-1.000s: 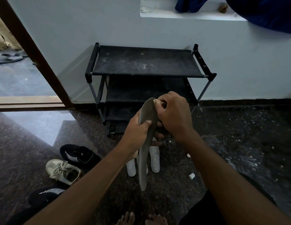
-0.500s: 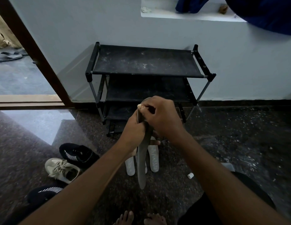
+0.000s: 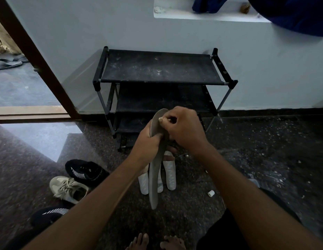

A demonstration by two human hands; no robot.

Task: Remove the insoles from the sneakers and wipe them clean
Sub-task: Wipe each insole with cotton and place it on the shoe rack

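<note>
I hold a grey insole point(image 3: 154, 179) upright in front of me, its toe end up. My left hand point(image 3: 148, 143) grips it around the middle. My right hand point(image 3: 184, 129) is curled around a small pale wad point(image 3: 160, 119) and presses it against the insole's upper part. Pale insoles point(image 3: 170, 175) lie on the floor behind the held one. A black sneaker point(image 3: 85, 171), a beige sneaker point(image 3: 67, 188) and another black sneaker point(image 3: 48, 213) sit on the floor to the left.
A black three-tier shoe rack point(image 3: 160, 69) stands against the wall ahead. An open doorway point(image 3: 16, 83) with sandals point(image 3: 7, 63) is at far left. A small white scrap point(image 3: 211, 193) lies on the speckled floor. My bare feet point(image 3: 157, 242) are at the bottom.
My right hand slid the wad left across the top of the insole, then back right. The insole turned slightly, showing more of its toe end. My left hand kept its grip.
</note>
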